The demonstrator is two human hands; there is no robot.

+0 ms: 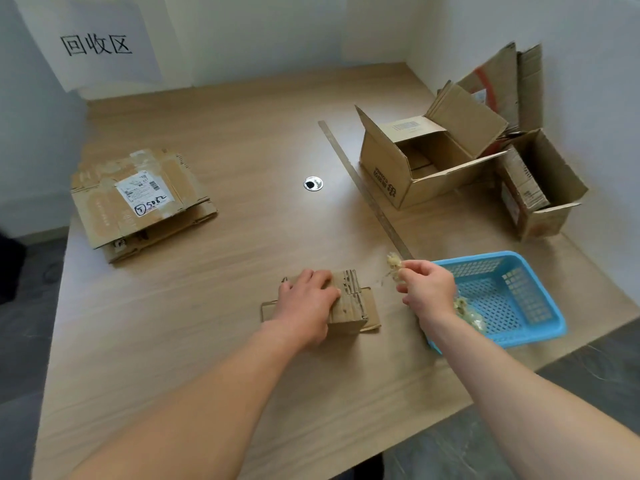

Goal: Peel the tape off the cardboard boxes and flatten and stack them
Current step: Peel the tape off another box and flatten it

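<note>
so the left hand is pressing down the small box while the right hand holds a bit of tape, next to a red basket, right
Not quite: the basket is blue, not red, as the head view shows. The rest holds: the left hand presses down the small box while the right hand pinches a bit of tape next to it.

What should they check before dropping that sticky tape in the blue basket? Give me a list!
1. Tape held: right hand pinches the peeled tape: ok.
2. Basket close: blue basket sits right beside that hand: ok.
3. Small box steady: left hand rests on it: ok.
4. Tape fully free of the small box: a thin strand seems to trail toward it: cannot tell.
5. Small box flattened: not flat yet: not ok.
6. Stack spot ready: flattened boxes lie far left: ok.
</note>
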